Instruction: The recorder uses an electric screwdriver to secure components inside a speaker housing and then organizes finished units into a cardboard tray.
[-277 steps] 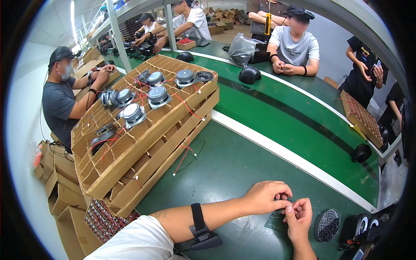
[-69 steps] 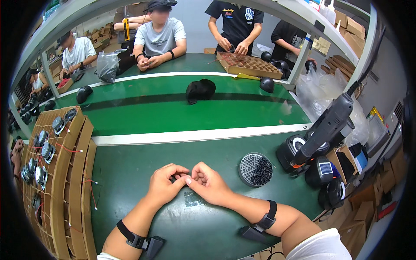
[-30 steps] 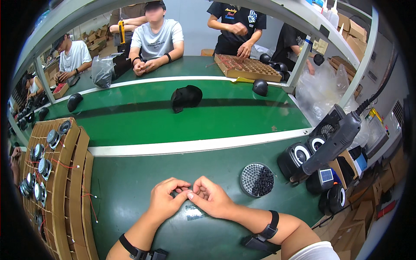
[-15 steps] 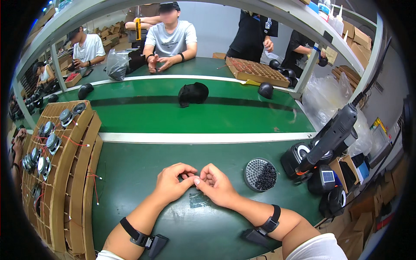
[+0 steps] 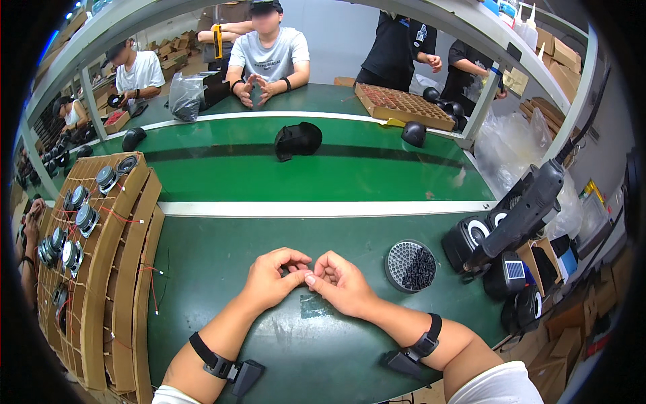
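Observation:
My left hand (image 5: 272, 277) and my right hand (image 5: 341, 284) meet over the middle of the dark green table (image 5: 215, 236). Thumbs and fingers are curled and pinched, and the fingertips touch or nearly touch. Whatever may be between them is hidden or too small to make out. To the right of my right hand sits a round grey dish (image 5: 392, 253) with a grid of holes, partly heaped with small black screws (image 5: 418, 269). Each forearm wears a black strap with a small device.
Stacked cardboard trays (image 5: 101, 289) with round speakers (image 5: 86, 219) stand at left. At right, a black power screwdriver (image 5: 528, 205) leans over black speaker housings (image 5: 464, 241). Beyond a white rail, a green conveyor (image 5: 377, 178) carries a black shell (image 5: 298, 140). Co-workers are across it.
My hands keep the same pinched pose with barely any shift. The whole view has moved slightly. Across the conveyor, the seated person's hands have turned more upright.

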{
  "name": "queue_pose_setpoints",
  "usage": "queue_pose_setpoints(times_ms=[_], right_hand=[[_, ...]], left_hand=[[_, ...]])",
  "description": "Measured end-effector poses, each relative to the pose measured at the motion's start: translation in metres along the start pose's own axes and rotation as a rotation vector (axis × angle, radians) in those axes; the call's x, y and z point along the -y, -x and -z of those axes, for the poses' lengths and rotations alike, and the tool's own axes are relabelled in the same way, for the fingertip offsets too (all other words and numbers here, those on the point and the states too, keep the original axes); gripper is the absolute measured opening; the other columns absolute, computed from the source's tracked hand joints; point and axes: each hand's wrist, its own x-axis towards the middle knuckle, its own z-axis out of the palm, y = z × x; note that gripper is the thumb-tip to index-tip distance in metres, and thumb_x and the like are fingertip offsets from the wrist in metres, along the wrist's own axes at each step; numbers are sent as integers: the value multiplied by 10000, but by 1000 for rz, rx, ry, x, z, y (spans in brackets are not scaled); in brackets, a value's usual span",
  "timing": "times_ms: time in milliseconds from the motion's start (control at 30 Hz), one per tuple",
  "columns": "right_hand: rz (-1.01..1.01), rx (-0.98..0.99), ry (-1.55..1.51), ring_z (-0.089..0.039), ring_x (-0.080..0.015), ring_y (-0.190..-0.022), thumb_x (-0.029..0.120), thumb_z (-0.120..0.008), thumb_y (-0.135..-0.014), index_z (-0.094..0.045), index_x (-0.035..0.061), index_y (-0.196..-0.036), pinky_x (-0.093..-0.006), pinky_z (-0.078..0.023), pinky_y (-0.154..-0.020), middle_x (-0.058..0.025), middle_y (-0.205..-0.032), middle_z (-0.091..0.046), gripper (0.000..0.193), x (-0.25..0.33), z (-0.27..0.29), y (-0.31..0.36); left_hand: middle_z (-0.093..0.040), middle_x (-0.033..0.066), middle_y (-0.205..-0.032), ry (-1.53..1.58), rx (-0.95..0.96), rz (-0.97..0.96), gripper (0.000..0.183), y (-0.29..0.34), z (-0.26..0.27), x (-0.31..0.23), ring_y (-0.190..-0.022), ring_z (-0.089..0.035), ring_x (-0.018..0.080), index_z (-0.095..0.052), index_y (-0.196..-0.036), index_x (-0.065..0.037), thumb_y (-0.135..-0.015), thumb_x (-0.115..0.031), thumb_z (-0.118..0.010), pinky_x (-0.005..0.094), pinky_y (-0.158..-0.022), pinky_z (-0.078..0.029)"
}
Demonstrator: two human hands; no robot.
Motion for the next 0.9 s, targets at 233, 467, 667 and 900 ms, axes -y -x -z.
queue_pose_setpoints(times_ms=[233, 467, 667, 900], right_hand=[[19, 7, 27, -524, -28, -691, 200, -665, -993, -480, 70, -937, -215, -416, -586, 9, -781, -590, 232, 5, 0, 0], [-71, 54, -33, -577, -57, -734, 204, -566, -1048, -544, 55, -1052, -229, -475, -623, -39, -889, -665, 150, 15, 3, 0], [-54, 17, -47, -604, -65, -779, 172, -517, -1061, -591, 48, -1110, -231, -486, -625, -28, -945, -686, 153, 13, -2, 0], [-59, 55, -89, -614, -55, -865, 154, -517, -1056, -589, 54, -1110, -214, -485, -647, -27, -994, -674, 134, 14, 1, 3]], left_hand=[[-723, 62, -924, -85, 8, -42, 250, 2, 3, -11, -821, -669, 123, -749, -1056, -36, -823, -112, -795, 278, -751, -546], [-694, 30, -947, -63, 13, -72, 183, 4, 2, -10, -871, -642, 105, -738, -1062, -58, -902, -147, -731, 257, -726, -482], [-689, 55, -939, 7, 41, -48, 194, 7, 1, -9, -835, -660, 113, -731, -1050, -28, -919, -171, -735, 254, -711, -496], [-724, 81, -919, -64, 8, -77, 244, 6, 1, -11, -823, -702, 161, -754, -1005, -41, -881, -249, -779, 301, -747, -556]])
